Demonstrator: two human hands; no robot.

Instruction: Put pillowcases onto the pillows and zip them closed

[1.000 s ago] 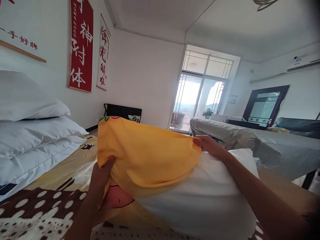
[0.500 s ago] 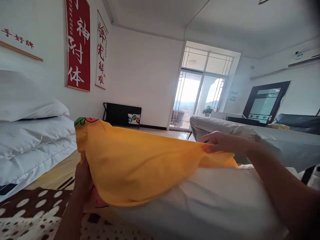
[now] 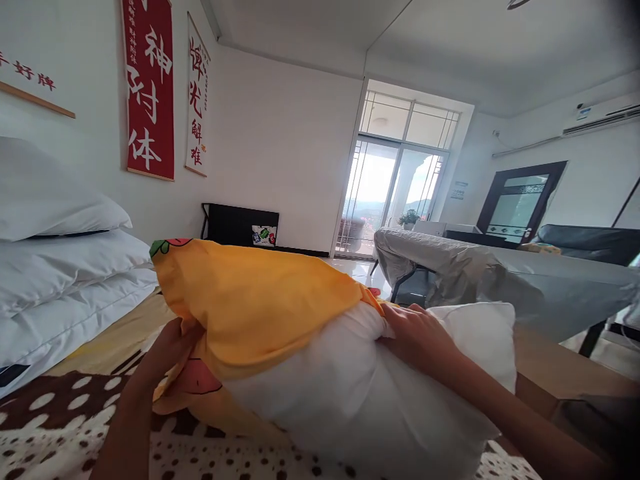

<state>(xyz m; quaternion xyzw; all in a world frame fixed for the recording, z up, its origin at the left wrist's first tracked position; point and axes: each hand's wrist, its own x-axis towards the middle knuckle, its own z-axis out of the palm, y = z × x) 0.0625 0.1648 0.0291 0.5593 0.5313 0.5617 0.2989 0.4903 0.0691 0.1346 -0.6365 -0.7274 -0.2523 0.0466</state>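
Observation:
A white pillow [image 3: 350,393] lies on the bed, partly inside a yellow pillowcase [image 3: 270,300] with red and green print at its corner and underside. The case covers the far left part of the pillow; the right end sticks out bare. My left hand [image 3: 175,343] is closed on the case's edge at the left, its fingertips partly hidden by fabric. At the case's right edge, my right hand [image 3: 417,333] grips bunched white pillow where the yellow cloth meets it.
White pillows and folded bedding [image 3: 65,267] are stacked at the left. Under the pillow is a brown and white dotted blanket [image 3: 45,413]. Across the room stands a table under a grey plastic cover [image 3: 450,267], with a glass door [image 3: 390,187] behind it.
My right hand has moved left and down, from the yellow case's edge onto the pillow. The pillow now bunches under it, with its right corner raised. My left hand stays on the case.

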